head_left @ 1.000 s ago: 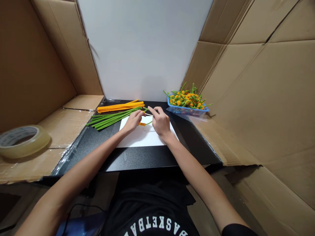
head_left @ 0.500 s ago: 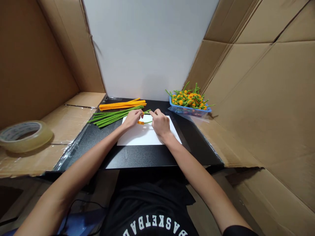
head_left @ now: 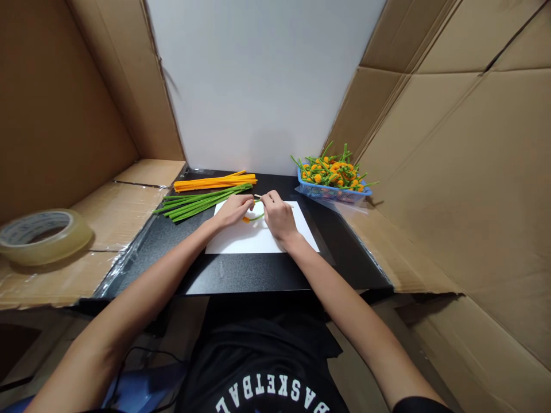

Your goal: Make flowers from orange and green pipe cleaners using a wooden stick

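the left hand [head_left: 236, 210] and right hand [head_left: 279, 217] nearly meet over the paper [head_left: 258, 236], fingers curled. between them shows an orange and green stem [head_left: 257, 218] (which fingers grip it, i cannot tell). green stems [head_left: 200, 203] and orange stems [head_left: 215, 183] lie left on the counter [head_left: 241, 275]; the basket [head_left: 333, 190] sits right.

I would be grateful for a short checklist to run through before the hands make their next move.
1. Pale stick held in the right hand: ok.
2. Left hand gripping the green-and-orange piece firmly: cannot tell, fingers hide it.
3. White sheet beneath both hands: ok.
4. Green stems and orange stems in separate bundles: ok.
5. Blue basket contents all within its rim: not ok, stems stick out.
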`<state>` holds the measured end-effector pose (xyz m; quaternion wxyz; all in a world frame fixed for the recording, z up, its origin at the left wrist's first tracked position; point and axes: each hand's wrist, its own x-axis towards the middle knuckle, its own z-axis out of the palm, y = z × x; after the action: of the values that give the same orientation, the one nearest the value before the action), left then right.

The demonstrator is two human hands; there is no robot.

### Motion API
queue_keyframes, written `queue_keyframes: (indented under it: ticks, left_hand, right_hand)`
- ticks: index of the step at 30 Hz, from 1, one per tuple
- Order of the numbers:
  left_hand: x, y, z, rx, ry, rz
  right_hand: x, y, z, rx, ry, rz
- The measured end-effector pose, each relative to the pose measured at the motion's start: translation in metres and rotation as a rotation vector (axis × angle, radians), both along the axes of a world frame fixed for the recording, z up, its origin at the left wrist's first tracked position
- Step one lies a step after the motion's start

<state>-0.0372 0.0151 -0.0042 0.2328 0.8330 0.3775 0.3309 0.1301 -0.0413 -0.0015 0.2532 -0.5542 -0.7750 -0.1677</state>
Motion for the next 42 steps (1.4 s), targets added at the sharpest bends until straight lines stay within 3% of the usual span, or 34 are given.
queue_keyframes:
  ticks: [9, 12, 17, 20, 26, 32, 42]
  left_hand:
    - [0.002, 0.001, -0.003, -0.036, -0.056, -0.125]
    - [0.001, 0.007, -0.008, -0.025, -0.100, -0.108]
    - [0.002, 0.016, -0.018, 0.131, -0.200, -0.013]
    - [0.004, 0.011, -0.015, 0.193, -0.243, 0.048]
    - [0.006, -0.004, -0.004, 0.259, -0.249, 0.007]
    - [0.009, -0.009, -0.002, 0.324, -0.217, 0.028]
    - [0.007, -0.005, -0.006, 0.320, -0.289, 0.167]
  right_hand:
    - [0.008, 0.008, -0.007, 0.020, 0.160, 0.269]
    - [0.011, 0.010, -0.006, 0.017, 0.240, 0.234]
    - [0.022, 0.017, -0.005, 0.056, 0.463, 0.142]
    - [0.026, 0.019, -0.004, 0.018, 0.540, 0.194]
    - [0.030, 0.015, 0.003, -0.044, 0.689, 0.340]
    - [0.026, 0.013, 0.004, -0.078, 0.721, 0.331]
    - [0.017, 0.017, -0.002, -0.173, 1.105, 0.216]
